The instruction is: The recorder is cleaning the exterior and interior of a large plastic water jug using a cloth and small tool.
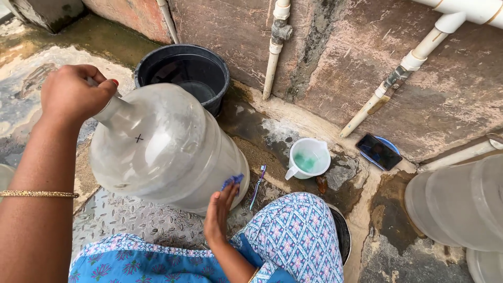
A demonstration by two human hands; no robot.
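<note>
A large translucent water jug lies tilted on its side in front of me, neck pointing up-left. My left hand is closed around the jug's neck. Low on the jug's side near its base, my right hand presses a small blue scrub pad against the plastic. A toothbrush lies on the wet ground just right of the jug. A white mug with green liquid in it stands further right.
A black bucket with water stands behind the jug by the wall. White pipes run down the wall. A phone lies on a blue lid. Another translucent jug lies at right.
</note>
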